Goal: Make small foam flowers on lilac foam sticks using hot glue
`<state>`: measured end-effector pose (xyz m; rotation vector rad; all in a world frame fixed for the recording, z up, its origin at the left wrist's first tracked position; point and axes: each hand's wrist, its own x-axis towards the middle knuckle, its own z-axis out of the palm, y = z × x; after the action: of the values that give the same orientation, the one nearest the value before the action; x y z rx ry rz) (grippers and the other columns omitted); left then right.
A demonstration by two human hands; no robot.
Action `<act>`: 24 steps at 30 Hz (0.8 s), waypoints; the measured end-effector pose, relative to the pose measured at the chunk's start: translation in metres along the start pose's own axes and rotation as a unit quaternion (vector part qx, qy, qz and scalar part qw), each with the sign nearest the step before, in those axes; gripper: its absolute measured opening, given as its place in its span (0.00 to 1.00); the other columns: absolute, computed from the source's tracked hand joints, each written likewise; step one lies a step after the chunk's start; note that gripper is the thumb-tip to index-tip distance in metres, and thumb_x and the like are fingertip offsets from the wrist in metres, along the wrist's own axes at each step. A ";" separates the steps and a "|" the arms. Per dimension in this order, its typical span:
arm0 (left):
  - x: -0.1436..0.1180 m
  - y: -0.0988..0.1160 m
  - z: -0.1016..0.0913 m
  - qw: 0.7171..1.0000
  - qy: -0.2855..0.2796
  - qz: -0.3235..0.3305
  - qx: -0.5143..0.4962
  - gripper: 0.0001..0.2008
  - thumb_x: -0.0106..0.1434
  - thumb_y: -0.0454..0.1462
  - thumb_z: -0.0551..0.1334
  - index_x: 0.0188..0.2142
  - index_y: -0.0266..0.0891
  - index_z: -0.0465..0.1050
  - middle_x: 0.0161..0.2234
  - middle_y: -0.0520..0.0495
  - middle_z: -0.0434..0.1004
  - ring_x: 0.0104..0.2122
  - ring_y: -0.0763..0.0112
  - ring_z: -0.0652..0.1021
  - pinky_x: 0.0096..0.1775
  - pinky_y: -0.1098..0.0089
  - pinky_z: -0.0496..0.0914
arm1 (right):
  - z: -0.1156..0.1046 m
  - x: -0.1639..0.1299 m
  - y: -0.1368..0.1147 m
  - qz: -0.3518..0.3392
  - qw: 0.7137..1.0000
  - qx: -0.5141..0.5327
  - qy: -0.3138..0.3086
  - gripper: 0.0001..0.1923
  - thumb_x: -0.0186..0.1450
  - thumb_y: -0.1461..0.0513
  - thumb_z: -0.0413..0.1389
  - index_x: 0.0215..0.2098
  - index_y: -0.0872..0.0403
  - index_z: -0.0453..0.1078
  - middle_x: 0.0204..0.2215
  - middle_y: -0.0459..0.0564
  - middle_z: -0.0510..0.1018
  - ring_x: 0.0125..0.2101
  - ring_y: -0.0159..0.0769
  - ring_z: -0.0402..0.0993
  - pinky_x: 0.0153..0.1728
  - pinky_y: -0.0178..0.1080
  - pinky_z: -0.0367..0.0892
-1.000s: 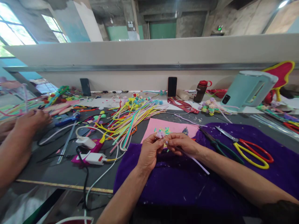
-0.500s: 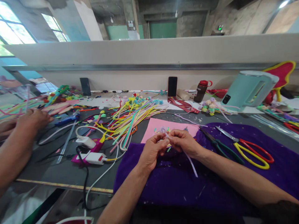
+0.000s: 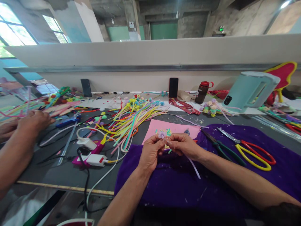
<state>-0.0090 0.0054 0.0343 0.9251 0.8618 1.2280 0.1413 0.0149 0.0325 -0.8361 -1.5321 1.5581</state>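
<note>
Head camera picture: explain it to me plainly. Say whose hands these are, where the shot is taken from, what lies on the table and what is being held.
No machine here: a person wears a camera on the head, looking forward and down, so the two arms coming from the bottom edge are their own. The left hand and right hand meet over a purple cloth and pinch a pale lilac pipe cleaner, whose end is curled into a small bud at the fingertips. Behind them lies a pink sheet, then a heap of coloured pipe cleaners. To the right on the cloth lie pliers and red-and-yellow scissors. Farther back stand a pale green kettle, a bottle and two phones. The arm at the left edge is a co-worker's hand, busy with its own pipe cleaners.
</note>
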 end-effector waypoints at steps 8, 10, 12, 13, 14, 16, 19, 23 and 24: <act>0.001 -0.002 -0.002 1.000 -0.001 -0.004 -0.007 0.10 0.47 0.38 0.68 0.25 0.35 0.70 0.18 0.56 0.63 0.16 0.84 0.60 0.17 0.79 0.52 | 0.000 0.000 0.000 -0.002 1.000 0.002 -0.012 0.14 0.58 0.54 0.56 0.25 0.57 0.63 0.15 0.38 0.63 0.11 0.20 0.54 0.12 0.27 0.48; 0.001 -0.002 -0.002 1.000 0.001 -0.003 -0.009 0.10 0.47 0.38 0.68 0.25 0.35 0.70 0.18 0.57 0.63 0.16 0.84 0.60 0.17 0.79 0.52 | 0.000 0.000 0.000 -0.002 1.000 -0.002 -0.011 0.14 0.58 0.54 0.56 0.25 0.57 0.63 0.14 0.38 0.63 0.12 0.20 0.54 0.12 0.27 0.48; 0.001 -0.002 -0.002 1.000 0.003 -0.001 -0.011 0.10 0.47 0.38 0.68 0.24 0.35 0.70 0.18 0.57 0.63 0.15 0.84 0.60 0.17 0.79 0.52 | 0.000 0.000 0.000 -0.001 1.000 -0.007 -0.008 0.14 0.57 0.54 0.56 0.25 0.57 0.63 0.14 0.38 0.63 0.12 0.20 0.54 0.12 0.27 0.48; 0.001 -0.002 -0.001 1.000 0.002 0.000 -0.010 0.10 0.47 0.38 0.68 0.24 0.35 0.70 0.18 0.57 0.63 0.15 0.84 0.60 0.17 0.79 0.52 | 0.000 0.000 0.000 -0.002 1.000 -0.010 -0.006 0.14 0.57 0.53 0.56 0.25 0.57 0.63 0.14 0.38 0.63 0.12 0.21 0.54 0.12 0.27 0.49; 0.001 -0.001 -0.001 1.000 0.001 0.001 -0.009 0.10 0.47 0.38 0.68 0.24 0.35 0.70 0.18 0.57 0.63 0.15 0.85 0.60 0.17 0.79 0.52 | 0.000 0.000 0.001 -0.004 1.000 -0.013 -0.005 0.15 0.58 0.53 0.55 0.25 0.57 0.64 0.15 0.38 0.63 0.12 0.21 0.54 0.12 0.27 0.49; 0.000 -0.001 0.000 1.000 -0.005 -0.005 -0.004 0.09 0.47 0.39 0.68 0.26 0.35 0.72 0.18 0.57 0.63 0.16 0.84 0.60 0.17 0.79 0.51 | 0.000 0.000 0.001 -0.009 1.000 -0.019 0.000 0.16 0.58 0.52 0.55 0.25 0.57 0.63 0.15 0.39 0.64 0.12 0.21 0.55 0.12 0.27 0.49; -0.001 0.000 0.001 1.000 -0.018 -0.023 -0.002 0.13 0.47 0.38 0.68 0.32 0.35 0.75 0.19 0.56 0.64 0.16 0.84 0.60 0.17 0.79 0.52 | 0.000 -0.001 0.000 -0.020 0.999 -0.029 0.013 0.16 0.59 0.52 0.54 0.25 0.57 0.63 0.16 0.40 0.65 0.12 0.21 0.56 0.13 0.27 0.50; -0.002 -0.003 0.001 0.998 -0.040 -0.041 -0.013 0.16 0.47 0.37 0.68 0.38 0.35 0.74 0.21 0.55 0.66 0.16 0.85 0.60 0.17 0.80 0.52 | 0.000 -0.002 -0.003 -0.035 0.998 -0.037 0.041 0.15 0.60 0.53 0.53 0.25 0.56 0.63 0.16 0.40 0.65 0.12 0.21 0.56 0.12 0.28 0.50; -0.001 -0.003 0.001 0.998 -0.037 -0.041 -0.016 0.16 0.48 0.37 0.68 0.37 0.35 0.74 0.21 0.55 0.66 0.16 0.85 0.60 0.17 0.80 0.52 | 0.001 -0.001 -0.003 -0.035 0.998 -0.038 0.047 0.14 0.60 0.53 0.53 0.26 0.56 0.63 0.17 0.40 0.66 0.12 0.21 0.56 0.12 0.27 0.50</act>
<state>-0.0069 0.0038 0.0319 0.8949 0.8114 1.1280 0.1417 0.0133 0.0350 -0.8753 -1.5431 1.3981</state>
